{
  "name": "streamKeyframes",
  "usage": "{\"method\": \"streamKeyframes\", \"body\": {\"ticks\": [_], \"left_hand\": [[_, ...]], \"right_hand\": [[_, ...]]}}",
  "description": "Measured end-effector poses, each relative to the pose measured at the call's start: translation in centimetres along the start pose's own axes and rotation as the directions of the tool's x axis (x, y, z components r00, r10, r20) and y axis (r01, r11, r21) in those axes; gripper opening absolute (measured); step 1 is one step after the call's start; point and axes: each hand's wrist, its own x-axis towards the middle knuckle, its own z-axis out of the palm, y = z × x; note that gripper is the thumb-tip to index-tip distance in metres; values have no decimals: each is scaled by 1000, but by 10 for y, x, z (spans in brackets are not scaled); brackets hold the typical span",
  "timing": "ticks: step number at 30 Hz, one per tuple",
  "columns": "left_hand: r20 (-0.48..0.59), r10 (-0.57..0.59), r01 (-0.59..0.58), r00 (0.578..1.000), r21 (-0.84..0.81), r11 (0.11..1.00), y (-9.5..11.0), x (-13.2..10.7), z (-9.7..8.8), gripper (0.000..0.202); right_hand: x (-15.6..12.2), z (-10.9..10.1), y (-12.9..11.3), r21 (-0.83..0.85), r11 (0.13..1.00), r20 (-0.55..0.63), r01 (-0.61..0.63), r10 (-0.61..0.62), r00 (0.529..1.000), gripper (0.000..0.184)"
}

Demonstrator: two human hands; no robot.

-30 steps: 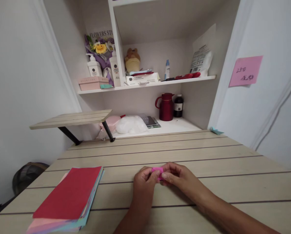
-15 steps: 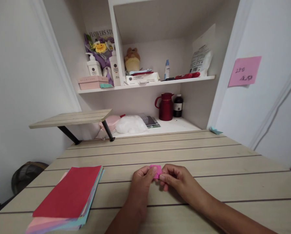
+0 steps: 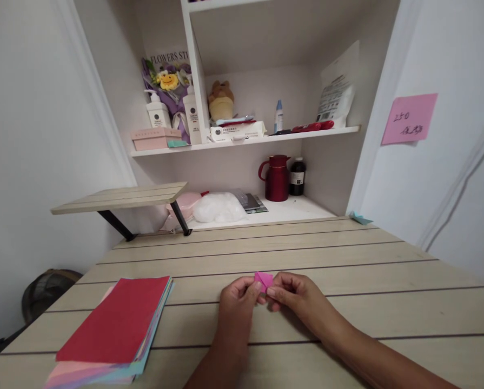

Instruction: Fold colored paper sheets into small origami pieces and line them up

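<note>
A small folded piece of pink paper [image 3: 264,279] is held up just above the wooden table, with crease lines showing on its face. My left hand [image 3: 238,302] pinches its left side, the thumb lying across the front. On the other side, my right hand [image 3: 292,292] grips the lower right edge between thumb and fingers. The fingertips behind the paper are partly hidden. To the left on the table [image 3: 347,313] lies a stack of coloured paper [image 3: 118,319], with a red sheet on top and pink, purple and blue edges below.
A small raised shelf [image 3: 122,197] on black legs stands at the back left. Behind the table, a cabinet holds a dark red jug [image 3: 277,178], a dark bottle [image 3: 297,176] and a white fluffy bundle [image 3: 218,207]. A small teal folded paper [image 3: 361,218] sits at the back right edge.
The pink paper has turned in my fingers and shows a more pointed shape with a diagonal crease. My left thumb has shifted lower on it, and both hands stay close together.
</note>
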Motion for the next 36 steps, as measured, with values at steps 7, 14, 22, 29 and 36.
{"method": "streamKeyframes", "body": {"ticks": [7,14,22,29,36], "left_hand": [[64,391,-376,918,449,811,-1,-8,3,19],[288,767,-679,573,691,248,21,-22,5,20],[391,826,-777,405,624,86,25,-29,-2,26],[401,711,-728,578,647,227,13,-22,-2,27],[16,266,-251,964,389,887,0,-4,-1,12]], "right_hand": [[-4,-9,-9,-329,921,-34,208,-231,972,15],[-13,-14,-15,-562,704,-30,433,-541,841,10],[-22,-18,-26,-640,508,50,576,-721,691,15],[-16,-24,-23,-701,441,167,561,-663,730,20],[-1,-19,-5,-502,834,95,229,-210,973,5]]}}
